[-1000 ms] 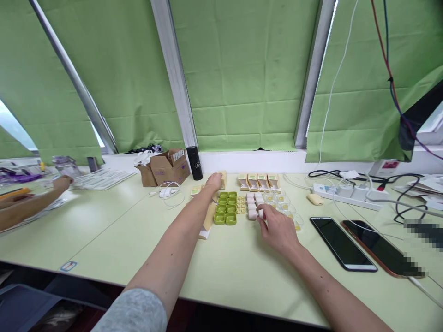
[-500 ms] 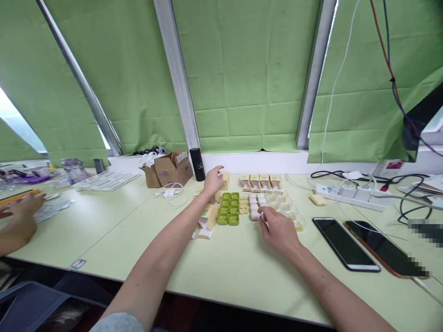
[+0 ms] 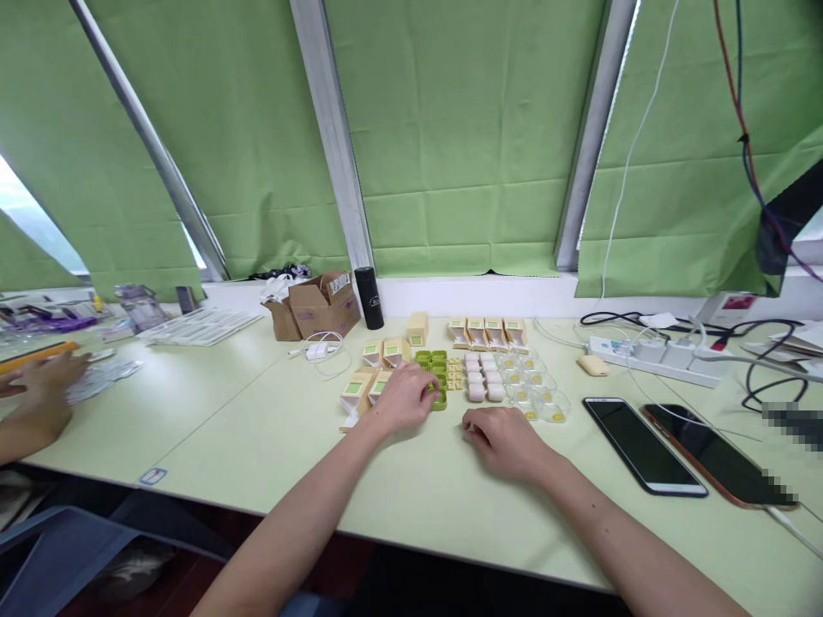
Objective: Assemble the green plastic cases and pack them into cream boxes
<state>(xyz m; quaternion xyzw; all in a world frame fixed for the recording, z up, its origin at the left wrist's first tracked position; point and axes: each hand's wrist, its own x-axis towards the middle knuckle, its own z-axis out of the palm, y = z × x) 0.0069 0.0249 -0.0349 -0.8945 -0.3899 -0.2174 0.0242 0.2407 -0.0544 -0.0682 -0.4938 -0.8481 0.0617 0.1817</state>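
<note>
My left hand (image 3: 406,400) is closed at the near end of the small green containers (image 3: 439,356), its fingers curled over the front ones and hiding part of them. My right hand (image 3: 505,435) rests on the table with curled fingers, nothing showing in them. Just beyond it stand two columns of white rounded pieces (image 3: 494,377). Between these and the green containers lie small yellow pieces (image 3: 454,374). Clear plastic cups with yellow centres (image 3: 532,380) spread to the right. Left of my left hand are cream boxes with green labels (image 3: 373,352).
Open cream boxes (image 3: 485,334) line the back, with another cream box (image 3: 417,328) beside them. A cardboard box (image 3: 321,313), black bottle (image 3: 369,298), white cable (image 3: 334,360), power strip (image 3: 662,360) and phones (image 3: 643,446) surround them. Another person's hand (image 3: 48,390) works at far left.
My left hand has drawn back from the rear cream box to the green containers. My right hand has pulled away from the white pieces, toward me.
</note>
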